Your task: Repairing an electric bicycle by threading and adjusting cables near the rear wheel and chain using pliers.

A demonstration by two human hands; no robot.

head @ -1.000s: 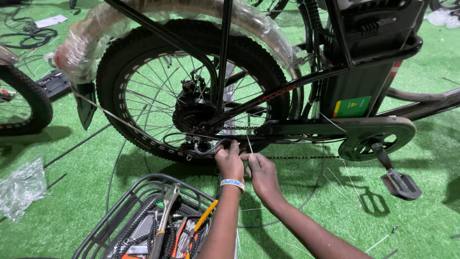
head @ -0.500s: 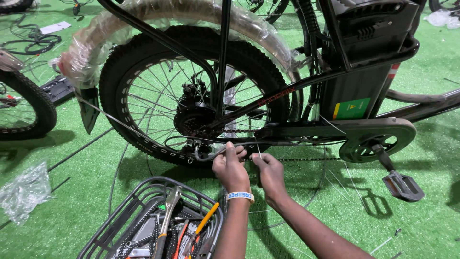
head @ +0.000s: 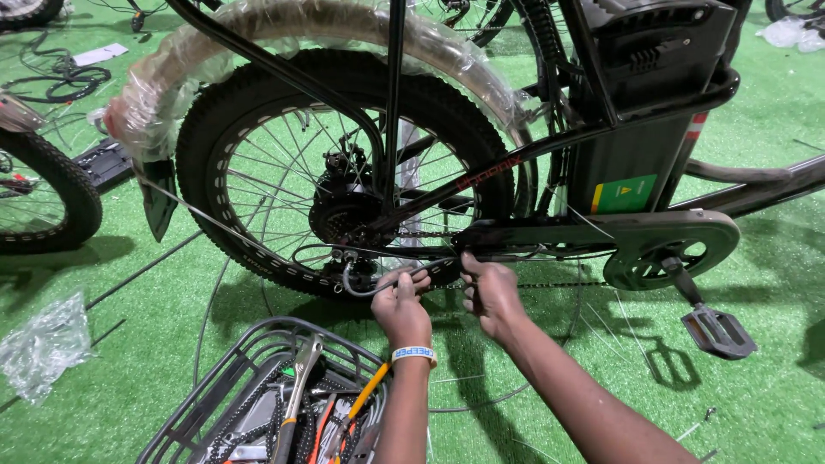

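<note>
Black cable [head: 378, 288] loops low centre of frame, runs left-right under rear wheel [head: 344, 172]. Left hand [head: 400, 309] pinches it shut. Right hand [head: 491, 296] curled just beside, grip unclear.

Bicycle workshop: bikes [head: 361, 172], tool basket [head: 258, 404] (on green turf [head: 773, 283]).

The scene is brightly and evenly lit from overhead. Soft shadows are cast onto the green turf [head: 756, 404] toward 6 o'clock, beneath the rear wheel [head: 344, 172] and pedal [head: 718, 331]. Glare is seen on the plastic-wrapped fender [head: 284, 26]. Wide-angle bending is noticed at the edges; focus is sharp throughout.
</note>
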